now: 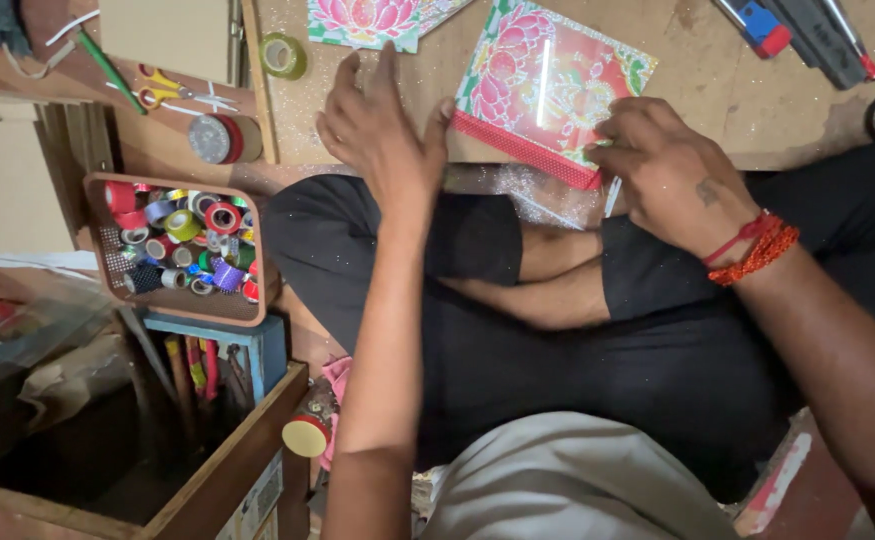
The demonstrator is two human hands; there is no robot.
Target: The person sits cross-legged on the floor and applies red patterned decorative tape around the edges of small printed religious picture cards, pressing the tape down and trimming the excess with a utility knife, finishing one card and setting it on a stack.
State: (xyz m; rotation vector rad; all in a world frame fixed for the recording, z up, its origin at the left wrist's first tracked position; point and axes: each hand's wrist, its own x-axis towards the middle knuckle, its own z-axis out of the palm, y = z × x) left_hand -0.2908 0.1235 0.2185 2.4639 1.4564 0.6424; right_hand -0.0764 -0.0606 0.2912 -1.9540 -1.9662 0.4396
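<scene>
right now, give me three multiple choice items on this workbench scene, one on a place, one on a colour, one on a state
1. Where is the tray of tape rolls?
A. left of the person's knee
B. on the floral card
C. beside the right wrist

2. What colour is the edge strip of the floral card?
A. blue
B. red
C. black

3. What is the left hand doing?
A. gripping scissors
B. holding a tape roll
C. open, fingers spread, holding nothing

Answers:
1 A, the tray lies at picture left beside the black-clad knee.
2 B, a red band runs along its near edge.
3 C, the fingers are spread over the board; the right hand touches the card's corner.
</scene>
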